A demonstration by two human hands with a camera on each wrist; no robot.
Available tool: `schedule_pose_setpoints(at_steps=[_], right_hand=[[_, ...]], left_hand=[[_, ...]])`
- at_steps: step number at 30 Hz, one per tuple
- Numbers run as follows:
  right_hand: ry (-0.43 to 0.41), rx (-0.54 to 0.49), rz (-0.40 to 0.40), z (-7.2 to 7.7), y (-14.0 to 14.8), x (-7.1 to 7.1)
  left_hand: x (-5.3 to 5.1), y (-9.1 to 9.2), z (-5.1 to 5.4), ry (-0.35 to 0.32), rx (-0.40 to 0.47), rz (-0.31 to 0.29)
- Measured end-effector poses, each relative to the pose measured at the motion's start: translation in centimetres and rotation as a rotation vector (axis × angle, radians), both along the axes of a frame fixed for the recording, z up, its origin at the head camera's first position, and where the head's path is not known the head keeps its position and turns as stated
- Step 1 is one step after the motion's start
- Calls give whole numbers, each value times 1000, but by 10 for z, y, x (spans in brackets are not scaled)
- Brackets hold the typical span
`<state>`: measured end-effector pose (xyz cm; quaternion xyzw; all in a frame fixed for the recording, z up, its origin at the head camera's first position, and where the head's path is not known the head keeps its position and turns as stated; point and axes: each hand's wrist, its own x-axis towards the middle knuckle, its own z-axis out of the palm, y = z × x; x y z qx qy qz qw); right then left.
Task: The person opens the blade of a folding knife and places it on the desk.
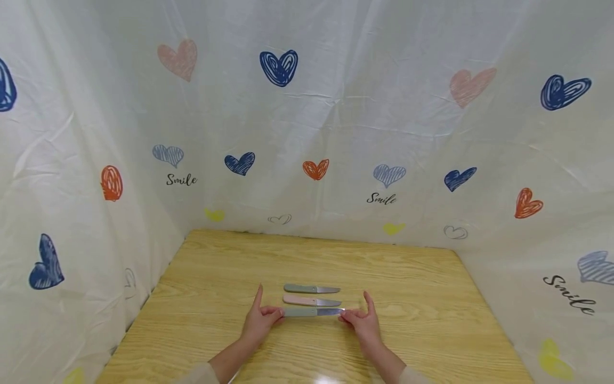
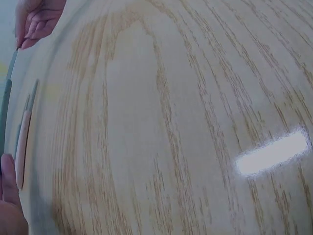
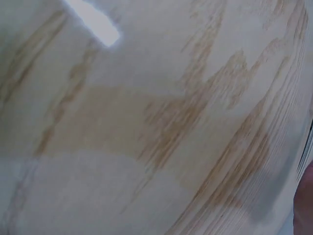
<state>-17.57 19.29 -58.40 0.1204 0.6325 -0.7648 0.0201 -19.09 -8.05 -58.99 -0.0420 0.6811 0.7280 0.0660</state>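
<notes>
A paring knife with a pale grey-green handle (image 1: 299, 312) lies crosswise between the two hands, blade to the right. My left hand (image 1: 259, 322) pinches the handle's end between thumb and finger, its index finger pointing away. At the blade's tip, my right hand (image 1: 366, 325) pinches with its index finger likewise raised. Just beyond is a knife with a pink handle (image 1: 298, 300), then one with a darker green handle (image 1: 298, 288), roughly parallel. In the left wrist view the held knife (image 2: 6, 107) appears raised above the table. Only a sliver of the right hand (image 3: 304, 200) shows in the right wrist view.
The wood-grain table (image 1: 412, 298) extends around the knives, with a bright light reflection near its front. A white curtain (image 1: 345, 128) printed with hearts and "Smile" encloses the back and both sides.
</notes>
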Motion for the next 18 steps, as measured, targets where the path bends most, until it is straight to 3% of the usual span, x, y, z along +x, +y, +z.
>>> schedule_pose_setpoints(at_steps=[8,13,18], right_hand=[[-108,42,-6,-12,-4,-1],[-144,106,-28,-12,-8,-4],[-171,136,-35,-14,-7,-7]], left_hand=[[-2,1,-15,-12,-279,49],[-3,2,-15,-28,-371,95],[-5,4,-13,-24,-404,113]])
